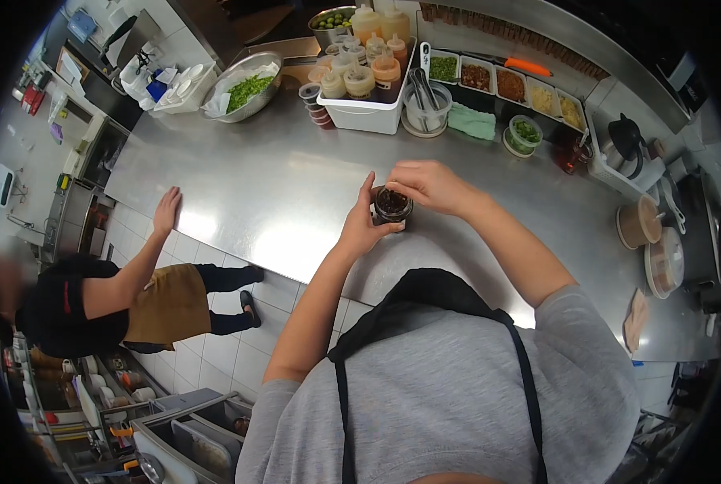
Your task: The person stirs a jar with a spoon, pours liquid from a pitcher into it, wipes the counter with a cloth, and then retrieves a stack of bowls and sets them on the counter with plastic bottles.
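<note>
A dark-filled glass jar (392, 209) stands on the steel counter (288, 185), close to its near edge and about the middle of the scene. The left hand (363, 223) is clasped around the left side of the jar, thumb along the near side and fingers pointing to the far side. The right hand (434, 185) is bent over the far right part of the mouth, its fingertips drawn together at the rim; whether they pinch something cannot be told. The two hands are close together, with the jar between them.

Well beyond the jar, at the far side, a white bin (363, 118) holds sauce bottles (386, 73). To its left sits a colander (259, 101) of chopped greens (248, 92); to its right, a clear tub (425, 119) with tongs in it, then a folded green cloth (472, 121) and a small tub of greens (523, 135). Farther back stand trays of toppings (509, 85). On the left, a co-worker's hand (167, 211) rests on the counter's edge.
</note>
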Available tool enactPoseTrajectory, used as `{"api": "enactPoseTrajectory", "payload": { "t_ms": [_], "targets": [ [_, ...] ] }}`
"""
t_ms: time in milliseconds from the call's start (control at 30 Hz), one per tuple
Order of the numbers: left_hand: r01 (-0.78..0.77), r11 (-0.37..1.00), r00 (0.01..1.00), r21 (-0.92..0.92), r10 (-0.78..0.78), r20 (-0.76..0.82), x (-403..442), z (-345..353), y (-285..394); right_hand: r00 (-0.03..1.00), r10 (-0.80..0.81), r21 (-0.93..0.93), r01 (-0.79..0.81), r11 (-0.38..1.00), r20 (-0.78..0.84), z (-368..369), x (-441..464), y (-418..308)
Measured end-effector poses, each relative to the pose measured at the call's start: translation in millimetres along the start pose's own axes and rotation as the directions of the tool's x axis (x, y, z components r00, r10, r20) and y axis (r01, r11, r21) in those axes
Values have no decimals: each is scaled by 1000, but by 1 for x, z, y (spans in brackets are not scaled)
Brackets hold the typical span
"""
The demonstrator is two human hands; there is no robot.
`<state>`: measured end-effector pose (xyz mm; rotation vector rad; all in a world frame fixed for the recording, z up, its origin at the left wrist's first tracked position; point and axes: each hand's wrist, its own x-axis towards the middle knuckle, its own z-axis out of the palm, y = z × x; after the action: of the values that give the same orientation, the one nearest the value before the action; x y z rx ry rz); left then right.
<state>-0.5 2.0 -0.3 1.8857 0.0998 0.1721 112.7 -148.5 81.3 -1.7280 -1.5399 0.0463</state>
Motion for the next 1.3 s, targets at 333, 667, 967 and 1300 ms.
{"api": "enactPoseTrajectory", "payload": {
  "t_ms": [333,667,967,1300],
  "targets": [
    [-13,998,1000,-59,14,14,-1,2,-5,979,102,-22,-100,995,175,14,-6,25],
    [0,991,1000,-135,3,25,-2,3,1,971,70,-59,-58,997,230,-11,8,2],
    [-30,997,999,-71,32,35,-2,2,-2,821,533,228,-570,789,207,8,-8,12],
    [21,991,999,-129,-17,34,-3,2,1,997,69,-89,-73,993,-42,-21,3,-13]
  ]
}}
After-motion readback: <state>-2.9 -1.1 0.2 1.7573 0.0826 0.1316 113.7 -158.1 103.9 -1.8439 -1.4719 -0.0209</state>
